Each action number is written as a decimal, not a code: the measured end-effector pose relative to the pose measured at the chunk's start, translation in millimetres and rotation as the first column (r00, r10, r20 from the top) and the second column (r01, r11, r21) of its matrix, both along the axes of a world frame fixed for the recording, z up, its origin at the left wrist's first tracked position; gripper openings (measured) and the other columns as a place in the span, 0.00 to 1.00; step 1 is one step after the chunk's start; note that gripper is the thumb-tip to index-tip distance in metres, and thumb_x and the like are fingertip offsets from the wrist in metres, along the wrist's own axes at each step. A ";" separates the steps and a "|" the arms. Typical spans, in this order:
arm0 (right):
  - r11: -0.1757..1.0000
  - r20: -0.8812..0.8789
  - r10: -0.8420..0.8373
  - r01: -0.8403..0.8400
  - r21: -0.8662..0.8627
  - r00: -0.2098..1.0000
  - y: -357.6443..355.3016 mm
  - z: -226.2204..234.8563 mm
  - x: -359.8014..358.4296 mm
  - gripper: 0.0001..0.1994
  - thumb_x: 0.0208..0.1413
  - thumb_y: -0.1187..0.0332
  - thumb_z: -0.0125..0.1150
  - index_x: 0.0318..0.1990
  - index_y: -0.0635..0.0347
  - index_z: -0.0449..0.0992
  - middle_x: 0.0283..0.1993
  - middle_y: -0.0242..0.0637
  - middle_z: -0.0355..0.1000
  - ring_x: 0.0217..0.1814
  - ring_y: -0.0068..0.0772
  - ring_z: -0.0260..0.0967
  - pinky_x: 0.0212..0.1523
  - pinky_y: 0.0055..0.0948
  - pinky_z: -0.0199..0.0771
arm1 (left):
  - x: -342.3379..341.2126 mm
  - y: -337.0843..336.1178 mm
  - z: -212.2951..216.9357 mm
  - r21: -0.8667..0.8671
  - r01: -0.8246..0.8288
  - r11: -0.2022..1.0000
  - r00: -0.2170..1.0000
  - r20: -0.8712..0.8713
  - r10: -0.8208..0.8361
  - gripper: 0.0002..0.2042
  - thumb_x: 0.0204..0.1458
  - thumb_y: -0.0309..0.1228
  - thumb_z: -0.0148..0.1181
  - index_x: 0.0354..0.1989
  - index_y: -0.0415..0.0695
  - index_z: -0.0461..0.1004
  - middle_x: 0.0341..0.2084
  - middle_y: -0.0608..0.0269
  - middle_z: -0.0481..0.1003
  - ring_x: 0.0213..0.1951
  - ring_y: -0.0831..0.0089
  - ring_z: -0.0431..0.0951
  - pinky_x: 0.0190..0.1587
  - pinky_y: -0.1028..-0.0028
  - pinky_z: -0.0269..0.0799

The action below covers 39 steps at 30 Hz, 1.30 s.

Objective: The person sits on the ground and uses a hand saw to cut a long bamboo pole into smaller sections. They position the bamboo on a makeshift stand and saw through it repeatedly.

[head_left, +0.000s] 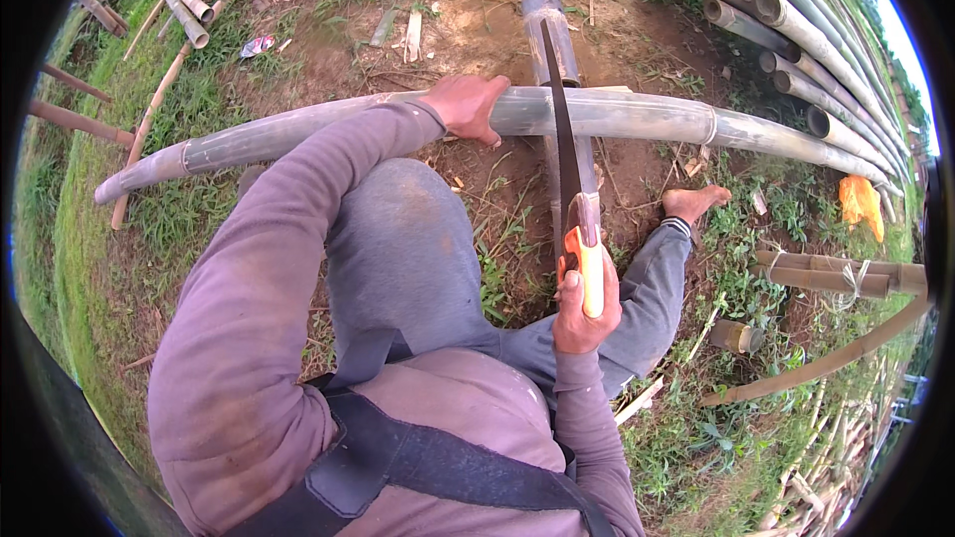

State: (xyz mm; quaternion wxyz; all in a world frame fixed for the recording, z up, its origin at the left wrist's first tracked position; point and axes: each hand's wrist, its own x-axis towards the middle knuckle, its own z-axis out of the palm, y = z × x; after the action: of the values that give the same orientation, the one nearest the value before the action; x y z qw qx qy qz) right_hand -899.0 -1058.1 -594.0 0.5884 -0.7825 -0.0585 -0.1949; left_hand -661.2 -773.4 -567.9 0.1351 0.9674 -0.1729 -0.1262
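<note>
A thick green-grey bamboo pole (pixel 637 115) lies crosswise in front of me. My left hand (pixel 468 107) grips it from above, its thumb spread toward the near side. My right hand (pixel 587 310) is closed round the orange and yellow handle of a hand saw (pixel 567 144). The saw's long dark blade points away from me and passes over the pole, to the right of my left hand. Whether its teeth touch the pole I cannot tell. Under the crossing, a shorter bamboo piece (pixel 545 25) lies lengthwise on the ground.
Many bamboo poles (pixel 786 5) are stacked at the far right. Cut bamboo lengths (pixel 189 0) lie at the far left. An orange plastic bag (pixel 860 207) and a short bamboo stub (pixel 737 336) are on the right. My bare foot (pixel 696 203) rests near the pole.
</note>
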 end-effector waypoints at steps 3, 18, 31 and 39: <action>0.999 -0.027 0.009 -0.007 0.050 1.000 1.5 -1.0 -0.5 0.28 0.69 0.65 0.68 0.70 0.72 0.69 0.52 0.42 0.81 0.31 0.16 0.72 0.32 0.18 0.76 | 0.5 0.4 0.8 0.003 0.008 1.000 1.000 -0.001 -0.008 0.46 0.42 0.54 0.81 0.66 0.43 0.66 0.50 0.43 0.81 0.53 0.42 0.82 0.55 0.47 0.77; 0.999 -0.129 -0.039 0.040 -0.001 0.991 10.0 9.5 -9.4 0.25 0.66 0.72 0.68 0.66 0.78 0.71 0.56 0.53 0.81 0.53 0.39 0.84 0.56 0.35 0.83 | 7.3 4.6 -13.8 -0.017 0.020 1.000 1.000 0.009 -0.020 0.46 0.41 0.52 0.80 0.68 0.44 0.66 0.50 0.44 0.81 0.53 0.43 0.82 0.54 0.48 0.78; 0.996 -0.041 -0.056 0.053 -0.072 0.998 29.1 -1.0 68.2 0.21 0.71 0.70 0.65 0.67 0.67 0.72 0.40 0.35 0.80 0.26 0.14 0.68 0.26 0.18 0.70 | 8.0 -0.2 -8.9 -0.017 0.030 0.999 0.999 0.036 -0.030 0.42 0.41 0.50 0.79 0.64 0.46 0.68 0.46 0.47 0.83 0.50 0.44 0.84 0.51 0.48 0.80; 1.000 -0.249 0.001 0.001 0.007 0.968 -5.8 30.9 -60.7 0.25 0.67 0.72 0.66 0.68 0.75 0.69 0.59 0.54 0.80 0.57 0.38 0.82 0.55 0.34 0.86 | 2.5 7.5 -11.2 0.009 0.020 1.000 1.000 0.000 -0.020 0.41 0.41 0.50 0.78 0.63 0.46 0.69 0.46 0.47 0.83 0.50 0.45 0.84 0.51 0.49 0.80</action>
State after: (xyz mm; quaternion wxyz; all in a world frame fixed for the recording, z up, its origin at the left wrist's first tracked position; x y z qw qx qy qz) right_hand -959.6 -1063.9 -563.1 0.5938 -0.7988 0.0164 -0.0953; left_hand -658.7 -765.9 -579.1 0.1296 0.9663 -0.1819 -0.1282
